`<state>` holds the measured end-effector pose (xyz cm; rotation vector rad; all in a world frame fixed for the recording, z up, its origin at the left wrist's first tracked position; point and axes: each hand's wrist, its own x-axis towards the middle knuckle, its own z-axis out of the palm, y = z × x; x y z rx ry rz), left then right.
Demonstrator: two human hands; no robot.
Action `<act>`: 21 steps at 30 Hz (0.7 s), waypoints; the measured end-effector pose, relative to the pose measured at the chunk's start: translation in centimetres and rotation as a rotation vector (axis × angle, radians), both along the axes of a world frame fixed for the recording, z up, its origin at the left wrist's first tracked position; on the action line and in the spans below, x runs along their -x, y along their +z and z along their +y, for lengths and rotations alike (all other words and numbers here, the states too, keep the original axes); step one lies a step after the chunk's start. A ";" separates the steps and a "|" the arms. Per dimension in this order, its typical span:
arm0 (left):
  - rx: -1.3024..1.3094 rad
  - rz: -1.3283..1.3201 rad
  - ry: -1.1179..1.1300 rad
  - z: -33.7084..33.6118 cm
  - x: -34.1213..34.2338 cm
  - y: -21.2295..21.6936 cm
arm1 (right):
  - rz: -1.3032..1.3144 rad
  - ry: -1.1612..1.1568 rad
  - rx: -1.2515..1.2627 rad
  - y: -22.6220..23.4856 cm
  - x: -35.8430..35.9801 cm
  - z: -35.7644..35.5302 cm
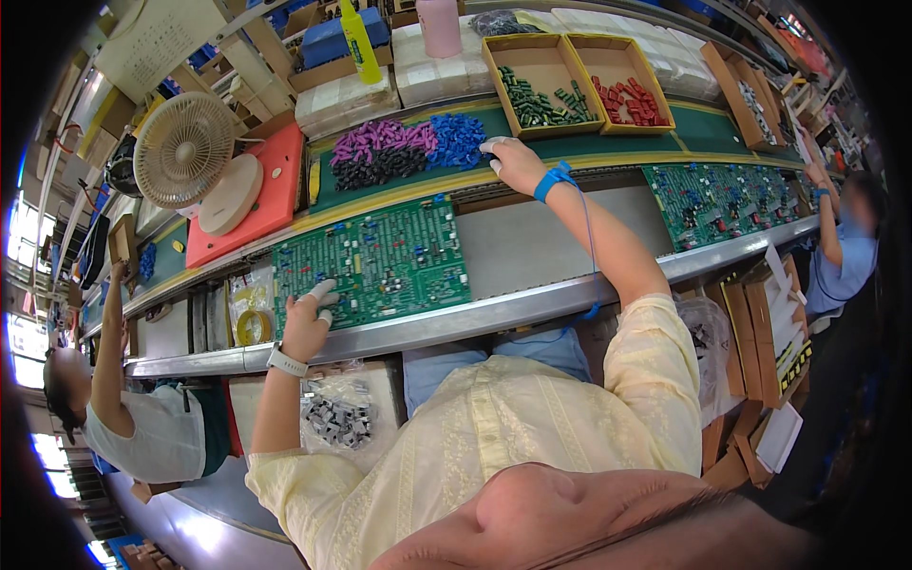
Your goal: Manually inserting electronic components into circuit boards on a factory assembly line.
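1. The green circuit board [380, 266] lies flat in front of the person, just below the colored parts and left of the right hand [513, 163].
2. The left hand [309, 318] touches the board's near left part; whether its fingers pinch anything cannot be told.
3. The right hand, well apart from the left, reaches the right edge of the blue parts [458, 141] on the green tabletop [712, 131]; its grip cannot be told.
4. The paper sheet [157, 47] at upper left bears lines of writing, too small to read.
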<state>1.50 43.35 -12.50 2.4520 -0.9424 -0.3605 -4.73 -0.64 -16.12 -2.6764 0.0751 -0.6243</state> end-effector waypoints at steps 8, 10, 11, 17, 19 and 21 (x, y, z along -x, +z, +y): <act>-0.051 -0.235 -0.293 -10.4 0.3 2.3 | -0.021 -0.048 -0.006 -0.6 -0.3 -0.8; 0.154 -0.161 -0.361 -14.6 -0.5 2.2 | -0.018 -0.039 0.018 -0.5 -0.6 -0.5; 0.172 -0.251 -0.407 -17.0 -1.1 1.7 | -0.007 -0.041 0.045 -0.4 -0.6 -0.5; 0.148 -0.410 -0.318 -27.5 -3.7 -0.6 | -0.032 -0.067 -0.190 2.0 1.6 2.5; 0.139 -0.420 -0.324 -28.3 -4.6 -1.3 | 0.012 -0.026 -0.267 2.9 2.9 3.7; 0.126 -0.427 -0.326 -28.7 -5.0 -2.3 | 0.111 0.161 -0.308 3.1 3.6 4.5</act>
